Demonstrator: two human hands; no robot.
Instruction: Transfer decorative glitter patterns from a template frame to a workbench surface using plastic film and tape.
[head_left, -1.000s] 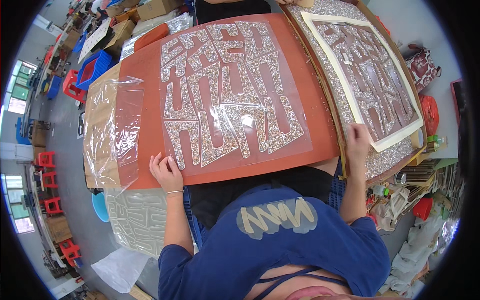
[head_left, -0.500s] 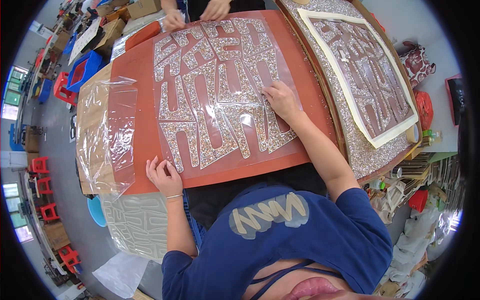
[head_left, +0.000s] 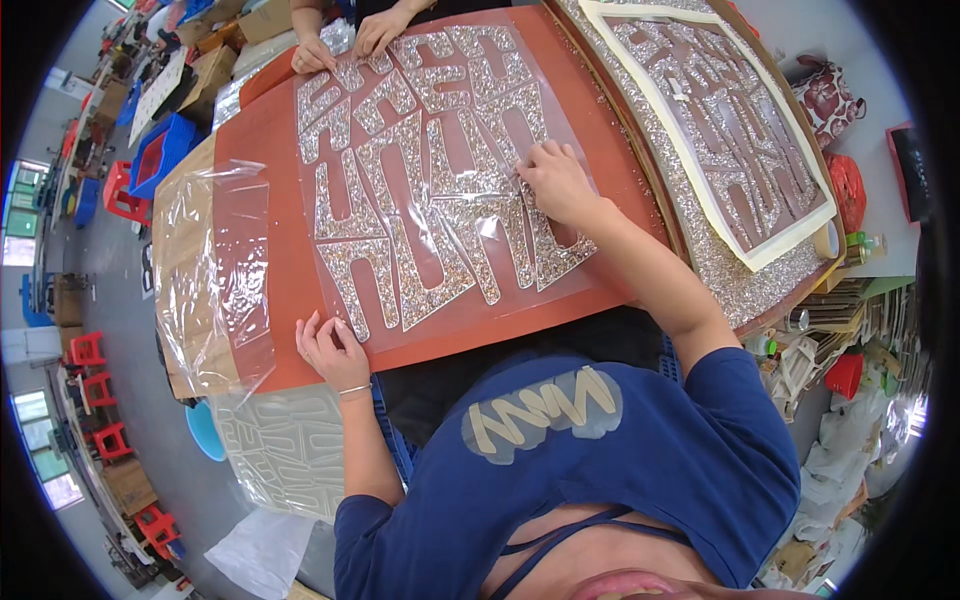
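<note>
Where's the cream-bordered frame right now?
In the head view, the cream-bordered frame lies at the upper right, on the tray of glittery chips, just right of the orange-red mat and the right hand.

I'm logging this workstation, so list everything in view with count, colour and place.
glitter sheet: one, clear with silvery-bronze shapes, on mat
mat: one, reddish-brown, centre
plastic film: one, clear, mat's left end
glitter-covered board: one, silvery, right
bordered sheet: one, cream-edged, on the board
embossed sheet: one, whitish, lower left
basin: one, light blue, lower left
stools: at least five, red, left
bins: one stack, blue, upper left
other clutter: uncounted, mixed, around the edges
co-worker's hands: two, bare, sheet's far edge
left hand: one, bare, mat's near edge
right hand: one, bare, sheet's right part
</note>
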